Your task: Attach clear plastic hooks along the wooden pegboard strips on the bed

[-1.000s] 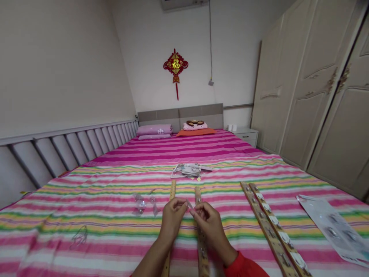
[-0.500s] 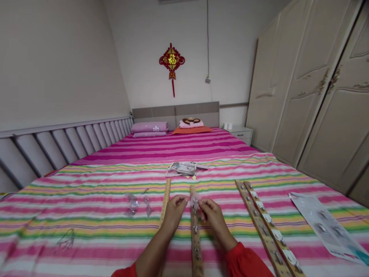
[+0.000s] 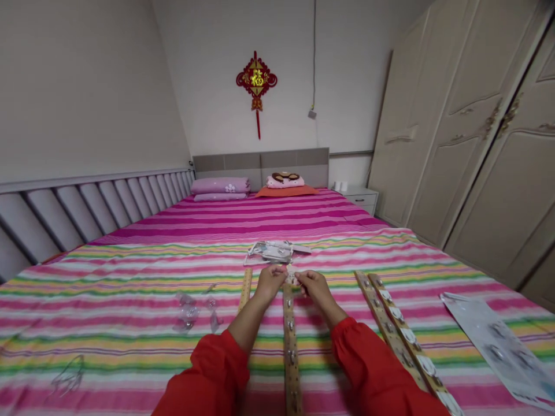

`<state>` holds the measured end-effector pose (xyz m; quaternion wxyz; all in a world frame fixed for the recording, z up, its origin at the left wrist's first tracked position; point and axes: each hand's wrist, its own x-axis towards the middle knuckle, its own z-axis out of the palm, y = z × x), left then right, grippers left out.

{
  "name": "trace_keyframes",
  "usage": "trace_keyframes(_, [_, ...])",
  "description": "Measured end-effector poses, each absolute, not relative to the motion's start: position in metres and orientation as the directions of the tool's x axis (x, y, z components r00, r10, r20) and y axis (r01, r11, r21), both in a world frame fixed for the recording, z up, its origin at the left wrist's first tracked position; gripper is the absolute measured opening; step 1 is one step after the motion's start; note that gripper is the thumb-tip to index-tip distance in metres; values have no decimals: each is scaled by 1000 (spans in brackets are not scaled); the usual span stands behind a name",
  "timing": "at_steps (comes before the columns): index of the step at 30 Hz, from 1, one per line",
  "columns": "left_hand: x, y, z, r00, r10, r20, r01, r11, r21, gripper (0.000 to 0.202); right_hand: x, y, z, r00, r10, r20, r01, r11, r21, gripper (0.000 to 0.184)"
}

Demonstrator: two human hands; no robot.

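Note:
My left hand (image 3: pixel 271 283) and my right hand (image 3: pixel 313 285) meet at the far end of the middle wooden strip (image 3: pixel 293 372), which carries several small metal pieces. Between their pinched fingertips is a small, crinkled clear plastic bag (image 3: pixel 291 274); what it contains is too small to make out. Just left of my left hand lies another wooden strip (image 3: pixel 245 287) with rows of holes, partly covered by my forearm. Beyond the fingers rests a pile of clear packets (image 3: pixel 273 251).
At right, two more wooden strips (image 3: pixel 384 315) bear metal pieces, one also white discs. Farther right is a clear package (image 3: pixel 489 341) with round items. Crumpled plastic bags (image 3: pixel 187 312) and a thin tangled loop (image 3: pixel 69 375) lie left on the striped bedspread (image 3: pixel 143 335).
Both hands have moved forward along the middle strip to its far end, with the plastic bag still between them. More of the red sleeves shows. The view has shifted slightly.

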<state>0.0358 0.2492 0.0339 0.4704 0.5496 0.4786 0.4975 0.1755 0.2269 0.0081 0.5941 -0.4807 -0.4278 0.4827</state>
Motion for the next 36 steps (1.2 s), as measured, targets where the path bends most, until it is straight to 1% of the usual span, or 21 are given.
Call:
trace_keyframes(5, [35,269,5,-24,999,47,96,-44,994,5,169,248,-13,189,982,14,-135,40,-990,26])
trace_keyframes(9, [37,280,-18,-48,999,-2,124,8,992,5,163,256,-32,212,977,13,-138,43,-990,25])
trace_keyframes(13, [39,288,-32,-61,998,-3,141,12,990,7,160,261,-46,237,971,13,-145,49,-988,25])
trace_keyframes(24, [38,291,-50,-75,997,22,198,-6,980,6,158,272,-64,298,954,15,-137,59,-989,24])
trace_keyframes(31, [40,292,-58,-88,996,11,198,6,980,8,158,279,-77,337,941,39,-86,72,-994,25])
trace_keyframes(36, [43,296,-65,-110,994,1,204,21,979,9,160,283,-85,356,933,54,-48,76,-996,22])
